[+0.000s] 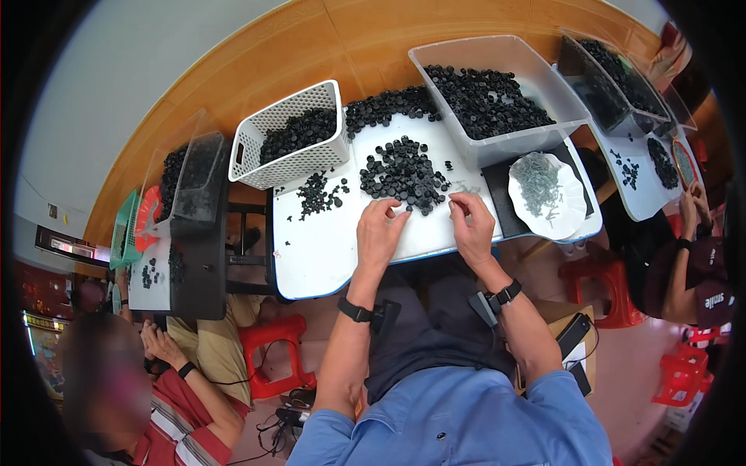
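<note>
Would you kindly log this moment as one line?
left hand: at black caps pile | right hand: pinching, contents unclear | white board

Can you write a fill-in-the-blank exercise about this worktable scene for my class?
1. Both hands, left hand and right hand, rest on a ____ board.
2. The perforated basket is coloured ____.
3. The small parts in the pile are ____.
4. The grey pieces lie on a white ____.

Missing words: white; white; black; plate
</note>
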Demonstrator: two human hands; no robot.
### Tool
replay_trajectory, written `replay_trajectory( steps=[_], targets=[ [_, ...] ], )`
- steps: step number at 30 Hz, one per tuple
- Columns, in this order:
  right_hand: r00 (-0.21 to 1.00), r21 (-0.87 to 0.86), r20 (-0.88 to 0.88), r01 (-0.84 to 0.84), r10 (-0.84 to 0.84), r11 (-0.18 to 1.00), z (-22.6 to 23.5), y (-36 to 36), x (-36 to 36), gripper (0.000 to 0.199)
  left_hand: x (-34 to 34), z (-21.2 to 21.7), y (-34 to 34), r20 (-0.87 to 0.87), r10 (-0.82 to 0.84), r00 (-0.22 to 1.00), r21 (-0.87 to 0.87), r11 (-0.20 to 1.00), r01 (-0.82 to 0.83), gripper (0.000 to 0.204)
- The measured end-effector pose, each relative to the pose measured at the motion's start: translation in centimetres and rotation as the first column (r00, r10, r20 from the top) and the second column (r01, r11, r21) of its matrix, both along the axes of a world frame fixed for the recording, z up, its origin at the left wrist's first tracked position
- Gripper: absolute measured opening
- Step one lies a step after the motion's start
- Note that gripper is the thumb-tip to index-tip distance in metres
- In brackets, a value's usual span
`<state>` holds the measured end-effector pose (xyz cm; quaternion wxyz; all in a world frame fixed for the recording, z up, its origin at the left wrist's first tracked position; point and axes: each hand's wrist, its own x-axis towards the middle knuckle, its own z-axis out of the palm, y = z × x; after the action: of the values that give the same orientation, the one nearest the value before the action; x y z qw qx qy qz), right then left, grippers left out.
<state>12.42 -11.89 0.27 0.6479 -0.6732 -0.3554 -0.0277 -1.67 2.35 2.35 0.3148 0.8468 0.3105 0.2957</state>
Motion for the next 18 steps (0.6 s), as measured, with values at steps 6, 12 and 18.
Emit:
replay_trajectory(
  steps=[6, 12, 18],
  targets=[
    [0.998, 0.008, -0.052, -0.018, 0.019, 1.0, -0.2, -0.3, 0.0, 0.013, 1.2, -0.5, -1.3, -0.074, 0.038, 0.997, 0.098, 0.995, -0.031, 0.024],
    [0.979, 0.094, -0.202, 0.035, -0.015, 0.995, 0.4, -3.3, 0.8, 0.012, 0.2, -2.2, -1.5, 0.149, 0.097, 0.984, -0.032, 0.995, -0.093, 0.019],
    [0.986, -0.32, 0.152, -0.012, 0.064, 0.947, 2.6, -7.7, 3.9, 0.012, 0.4, -2.3, -1.5, 0.23, 0.076, 0.97, -0.179, 0.983, -0.034, 0.02]
  ],
)
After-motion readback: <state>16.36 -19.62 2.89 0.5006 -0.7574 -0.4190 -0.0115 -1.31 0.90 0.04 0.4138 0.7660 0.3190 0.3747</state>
